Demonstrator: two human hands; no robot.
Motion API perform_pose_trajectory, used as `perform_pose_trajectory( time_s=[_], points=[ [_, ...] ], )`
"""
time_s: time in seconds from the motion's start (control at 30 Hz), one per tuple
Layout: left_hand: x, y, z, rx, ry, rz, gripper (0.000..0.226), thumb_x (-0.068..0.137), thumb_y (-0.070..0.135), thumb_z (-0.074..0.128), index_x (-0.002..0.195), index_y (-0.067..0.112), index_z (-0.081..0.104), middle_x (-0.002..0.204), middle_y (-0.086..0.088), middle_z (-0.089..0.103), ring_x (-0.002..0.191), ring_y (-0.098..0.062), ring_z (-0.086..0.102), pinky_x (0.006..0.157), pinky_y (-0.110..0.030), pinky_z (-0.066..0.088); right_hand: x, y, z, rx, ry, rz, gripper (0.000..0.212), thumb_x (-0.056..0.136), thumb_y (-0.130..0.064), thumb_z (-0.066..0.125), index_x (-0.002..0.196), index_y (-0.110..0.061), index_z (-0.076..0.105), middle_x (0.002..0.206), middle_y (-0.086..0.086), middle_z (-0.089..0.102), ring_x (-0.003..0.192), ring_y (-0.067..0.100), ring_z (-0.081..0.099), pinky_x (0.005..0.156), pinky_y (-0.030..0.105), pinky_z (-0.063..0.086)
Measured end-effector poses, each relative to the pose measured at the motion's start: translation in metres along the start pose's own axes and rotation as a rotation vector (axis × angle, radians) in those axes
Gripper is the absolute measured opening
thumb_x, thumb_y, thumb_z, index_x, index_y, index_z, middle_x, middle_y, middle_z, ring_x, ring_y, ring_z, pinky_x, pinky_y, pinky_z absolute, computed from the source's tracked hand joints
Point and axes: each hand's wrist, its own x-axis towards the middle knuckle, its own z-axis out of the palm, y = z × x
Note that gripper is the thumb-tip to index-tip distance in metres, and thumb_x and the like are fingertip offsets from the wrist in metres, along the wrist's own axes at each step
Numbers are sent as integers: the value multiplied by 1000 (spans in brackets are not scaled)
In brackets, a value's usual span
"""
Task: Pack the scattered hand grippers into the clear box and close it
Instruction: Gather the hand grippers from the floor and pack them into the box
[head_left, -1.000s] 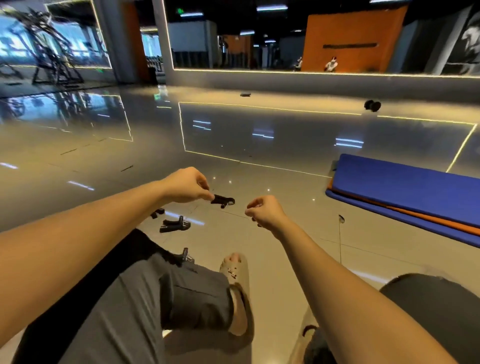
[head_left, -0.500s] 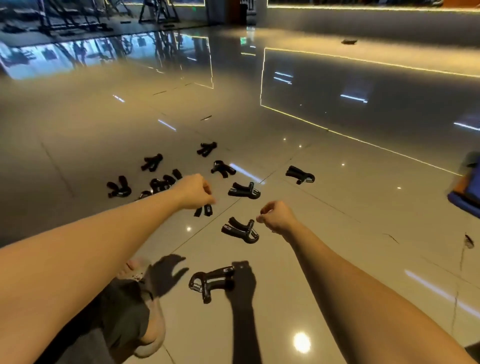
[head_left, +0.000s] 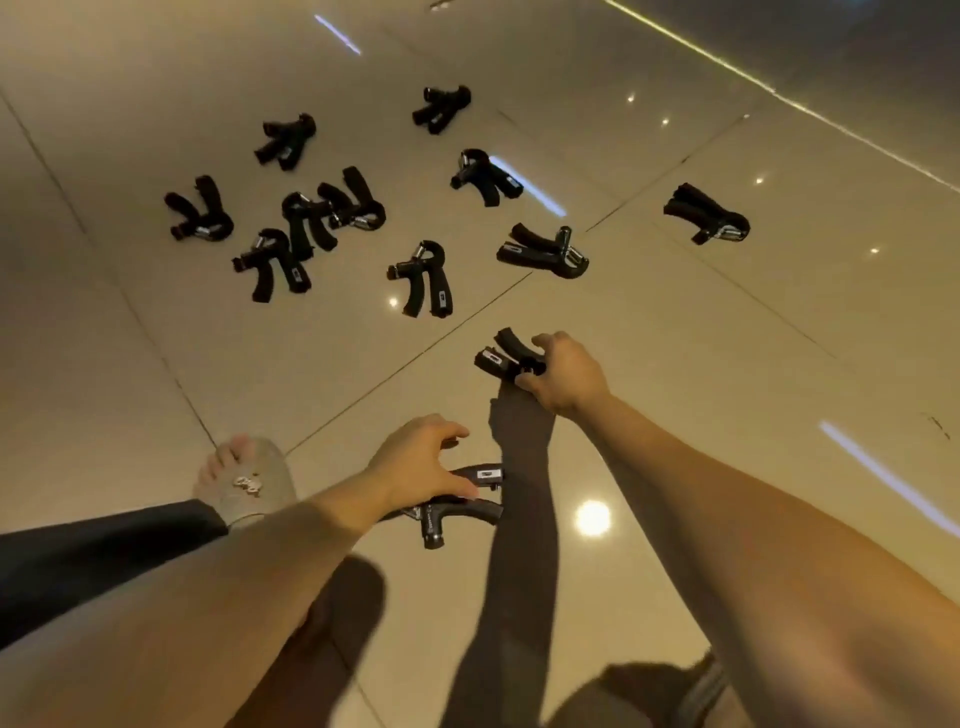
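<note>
Palm and wrist of the left hand (head_left: 421, 462) hide the spring end of one hand gripper (head_left: 467, 509), so whether its half-spread fingers and thumb actually clasp it cannot be told; the handles jut toward 3 o'clock. The right hand (head_left: 569, 374), at 1 o'clock from the left, curls tight round the head of another gripper (head_left: 498, 356). Loose grippers (head_left: 423, 278) lie scattered from 10 to 1 o'clock on glossy beige floor tiles (head_left: 727, 338) flecked with glare; a sandalled foot (head_left: 244, 480) sits at 9 o'clock.
</note>
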Motion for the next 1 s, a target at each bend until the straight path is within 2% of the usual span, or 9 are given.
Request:
perform_pose_trajectory(
  time_s=[0.13, 0.2, 0.37, 0.67, 0.8, 0.87, 0.93, 1.0],
  points=[
    [5, -24, 41, 123, -31, 70, 95, 60, 68, 80, 142, 34, 48, 122, 14, 49, 111, -10, 44, 98, -33, 41, 23, 15, 24, -121, 5, -111, 67, 83, -41, 75, 138, -12, 52, 127, 11, 61, 117, 33, 56, 96, 45, 48],
    [5, -29, 51, 177, -5, 108, 87, 65, 64, 79, 141, 35, 48, 120, 14, 46, 111, -11, 41, 98, -32, 37, 29, 25, 33, -184, 27, -156, 60, 83, -44, 75, 130, -14, 54, 121, 9, 63, 115, 32, 56, 96, 43, 44],
    [7, -33, 52, 113, 64, 95, 70, 73, 50, 81, 135, 33, 55, 107, 13, 48, 101, -10, 44, 93, -35, 45, 29, 31, 51, -322, 99, -146, 53, 87, -48, 71, 127, -16, 58, 119, 7, 63, 118, 29, 53, 105, 42, 36],
    [4, -28, 23, -33, 173, 44, 69, 71, 55, 82, 134, 38, 58, 101, 17, 48, 95, -5, 54, 84, -32, 53, 0, 36, 41, -265, 98, -93, 49, 86, -59, 66, 115, -19, 65, 100, 4, 61, 101, 26, 54, 94, 38, 41],
    [-1, 2, 8, -104, 259, 100, 65, 66, 50, 85, 126, 36, 63, 99, 12, 51, 93, -10, 55, 83, -35, 53, -29, 48, 8, -184, 166, -50, 44, 82, -58, 69, 102, -19, 67, 87, 0, 52, 92, 25, 53, 76, 34, 36],
    [-5, 22, 0, -125, 275, 151, 65, 65, 49, 87, 124, 34, 65, 97, 10, 53, 91, -11, 55, 80, -34, 52, -47, 54, -12, -150, 219, -12, 45, 79, -58, 69, 98, -17, 66, 86, 0, 52, 89, 25, 52, 72, 34, 36],
    [-10, 45, -8, -135, 288, 214, 60, 67, 49, 86, 121, 40, 64, 95, 18, 58, 89, -4, 57, 76, -28, 49, -68, 60, -35, -101, 265, 29, 45, 78, -56, 71, 99, -17, 66, 87, 1, 52, 89, 24, 51, 69, 34, 37],
    [-17, 72, -16, -148, 293, 268, 65, 67, 51, 85, 126, 41, 62, 97, 28, 60, 91, 2, 59, 76, -20, 47, -94, 66, -58, -53, 305, 57, 46, 77, -55, 73, 103, -17, 67, 89, 0, 52, 89, 21, 49, 66, 33, 37]
  ],
)
